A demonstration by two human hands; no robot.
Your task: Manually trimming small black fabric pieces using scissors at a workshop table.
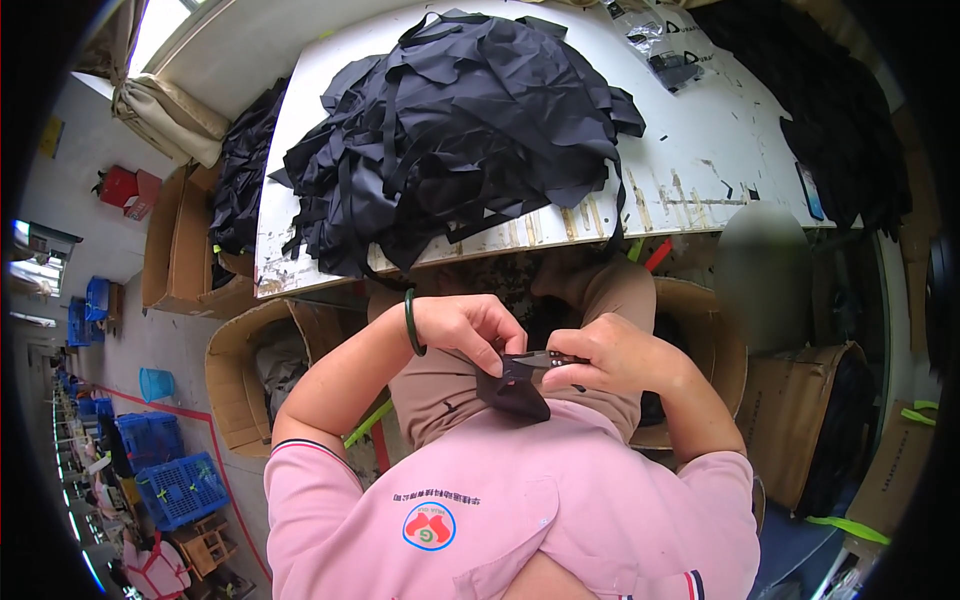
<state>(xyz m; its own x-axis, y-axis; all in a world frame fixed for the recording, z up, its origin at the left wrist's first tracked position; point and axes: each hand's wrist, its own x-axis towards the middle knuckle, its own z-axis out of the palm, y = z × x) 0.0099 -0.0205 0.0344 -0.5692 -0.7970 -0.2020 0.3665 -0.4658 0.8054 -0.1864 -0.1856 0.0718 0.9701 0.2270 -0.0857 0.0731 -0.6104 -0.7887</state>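
My left hand (470,328) pinches a small black fabric piece (515,398) above my lap, thumb and fingers closed on its upper edge. In my right hand (618,352) is a pair of thread snips (538,360), its metal blades pointing left against the top of the fabric. The fingers of that hand wrap round the handle, so most of it is hidden. A large heap of black fabric pieces (470,120) lies on the white table (690,180) in front of me, some strips hanging over its near edge.
Open cardboard boxes (235,375) stand under the table's left side, and another box (800,420) is at the right. More black fabric (830,110) lies at the table's right end near a clear plastic bag (660,45) and a phone (809,190). Blue crates (180,490) sit on the left floor.
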